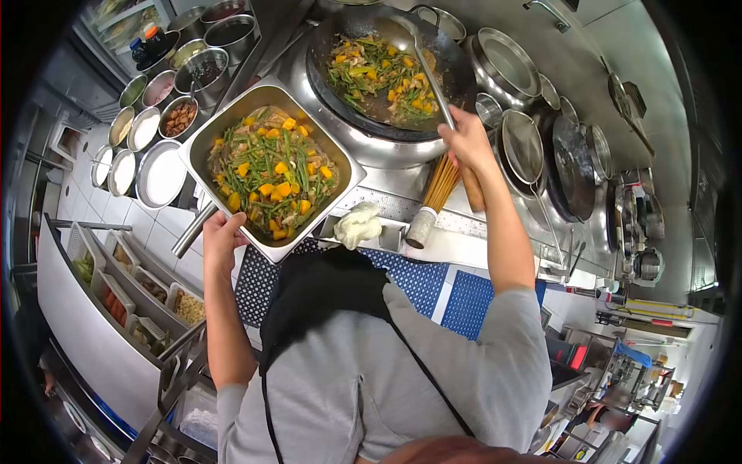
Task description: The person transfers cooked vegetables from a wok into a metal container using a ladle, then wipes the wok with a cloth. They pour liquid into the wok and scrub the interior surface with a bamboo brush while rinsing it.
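My left hand (224, 236) grips the near corner of a deep rectangular steel food pan (202, 139), thumb over its rim. The pan holds cooked green beans with orange pumpkin-like chunks and bits of meat (272, 170). In my right hand (467, 139) is a long ladle (434, 81) with a wooden handle end, fingers wrapped round its shaft. The ladle's bowl rests in a large dark wok (456, 54) on the stove, among more of the same food. A bamboo wok brush (439, 185) lies below my right hand.
Steel containers of sauces and seasonings (205, 69) crowd the left. A crumpled white cloth (358, 226) lies by the counter's front edge. Strainers (522, 147) and another wok (573, 166) stand at the right. Ingredient bins (116, 286) fill an open drawer at lower left.
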The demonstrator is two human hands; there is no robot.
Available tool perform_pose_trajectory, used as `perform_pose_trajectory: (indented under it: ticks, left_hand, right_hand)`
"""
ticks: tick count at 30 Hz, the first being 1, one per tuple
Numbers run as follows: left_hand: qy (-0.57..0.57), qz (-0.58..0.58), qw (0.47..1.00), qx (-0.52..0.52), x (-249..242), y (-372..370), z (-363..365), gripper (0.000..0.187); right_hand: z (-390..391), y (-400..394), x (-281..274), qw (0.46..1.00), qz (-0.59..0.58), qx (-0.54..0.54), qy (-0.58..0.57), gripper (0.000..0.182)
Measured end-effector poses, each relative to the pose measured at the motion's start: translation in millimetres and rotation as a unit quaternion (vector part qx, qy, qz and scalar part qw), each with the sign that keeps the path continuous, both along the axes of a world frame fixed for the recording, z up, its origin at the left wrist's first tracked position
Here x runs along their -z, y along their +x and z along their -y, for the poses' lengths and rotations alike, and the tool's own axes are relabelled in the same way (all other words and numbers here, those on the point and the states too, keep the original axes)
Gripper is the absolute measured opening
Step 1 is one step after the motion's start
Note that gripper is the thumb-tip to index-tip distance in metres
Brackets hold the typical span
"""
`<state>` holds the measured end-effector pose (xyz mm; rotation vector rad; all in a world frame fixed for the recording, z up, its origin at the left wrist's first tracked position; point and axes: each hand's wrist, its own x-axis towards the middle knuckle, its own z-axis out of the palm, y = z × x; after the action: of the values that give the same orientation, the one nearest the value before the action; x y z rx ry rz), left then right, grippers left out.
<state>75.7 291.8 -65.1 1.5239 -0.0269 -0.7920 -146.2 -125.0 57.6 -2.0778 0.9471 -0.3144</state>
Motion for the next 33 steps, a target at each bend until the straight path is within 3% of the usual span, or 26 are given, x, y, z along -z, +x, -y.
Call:
perform_pose_trajectory:
  ticks: [3, 6, 8, 13, 16, 19, 21, 24, 27, 28, 30, 32, 33]
  left_hand:
    - [0.001, 0.003, 1.0, -0.004, -2, -2, 1, 0.008]
    - [-0.001, -0.003, 1.0, -0.001, 2, 1, -1, 0.008]
    - [0.001, 0.003, 1.0, -0.002, 1, 1, 1, 0.008]
    - [-0.001, 0.009, 1.0, -0.007, -3, 0, 1, 0.009]
    - [-0.007, 0.004, 1.0, 0.001, -1, 0, 0, 0.009]
    - [-0.004, 0.005, 1.0, 0.003, 3, 2, -2, 0.009]
    - [-0.007, 0.001, 1.0, 0.0, 1, 1, -1, 0.01]
    - [-0.004, 0.004, 1.0, 0.002, 7, 3, -3, 0.011]
    - [-0.003, 0.008, 1.0, 0.005, 7, 4, -2, 0.011]
    - [0.0, 0.011, 1.0, 0.006, 4, 3, -1, 0.011]
    - [0.003, 0.012, 1.0, 0.005, 3, 2, -1, 0.011]
    - [0.001, 0.005, 1.0, 0.002, 1, 1, -1, 0.011]
    - [-0.002, 0.003, 1.0, 0.002, 0, 1, 0, 0.011]
  right_hand:
    - [23, 46, 5, 0.995, -0.035, 0.057, -0.079, 0.022]
    - [42, 73, 23, 0.991, -0.046, 0.091, -0.09, 0.022]
    - [43, 82, 28, 0.995, -0.034, 0.091, -0.036, 0.02]
    - [29, 79, 33, 0.999, -0.022, -0.008, 0.026, 0.023]
    - [20, 47, 52, 0.959, -0.047, -0.116, -0.255, 0.034]
    - [10, -16, 64, 0.888, -0.1, -0.175, -0.413, 0.053]
    - [3, -60, 52, 0.844, -0.229, -0.16, -0.457, 0.059]
    - [7, -109, 31, 0.813, -0.302, -0.139, -0.478, 0.06]
    - [-20, -129, 25, 0.844, -0.243, -0.102, -0.467, 0.062]
    - [-31, -129, 21, 0.851, -0.17, -0.109, -0.484, 0.062]
    - [-69, -122, -8, 0.961, -0.147, -0.026, -0.234, 0.06]
    - [-112, -109, -60, 0.99, -0.1, 0.081, 0.049, 0.056]
    - [-113, -108, -74, 0.988, -0.109, 0.068, 0.084, 0.057]
